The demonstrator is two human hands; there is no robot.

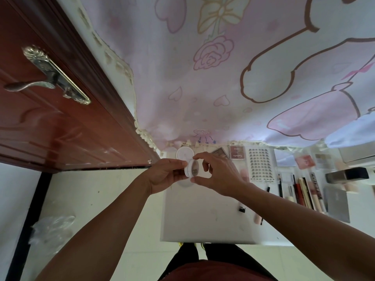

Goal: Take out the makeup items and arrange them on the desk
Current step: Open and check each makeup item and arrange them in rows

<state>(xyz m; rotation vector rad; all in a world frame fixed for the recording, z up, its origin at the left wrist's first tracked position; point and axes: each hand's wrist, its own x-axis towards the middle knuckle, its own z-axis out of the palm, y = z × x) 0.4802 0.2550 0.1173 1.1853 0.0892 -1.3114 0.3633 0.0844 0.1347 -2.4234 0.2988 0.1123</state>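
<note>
Above the far left corner of the white counter (203, 220), both hands hold a small round white case (193, 169) up on its edge, its flat face turned toward the camera. The left hand (168, 175) meets the case from the left, fingertips pressed to its rim, so its grip is narrow and closed on the case. The right hand (219, 175) takes it from the other side, forefinger curled over the top and thumb under the bottom, a pinching grip on the same case. Just behind the hands a round white lid (183, 154) lies flat on the counter near the wall, and part of another white round piece (185, 184) shows beneath the left hand. To the right lie a pink palette (237, 152), a clear tray of false lashes (260, 163), a row of pencils and tubes (302, 191), a grey card (337, 203) and a dark box (347, 175). A small black clip (241, 209) and a pink tube (257, 218) sit nearer the front edge. A brown door (40, 128) with a metal handle (46, 78) stands at the left, and a pink cartoon-printed cloth (223, 67) covers the wall.
</note>
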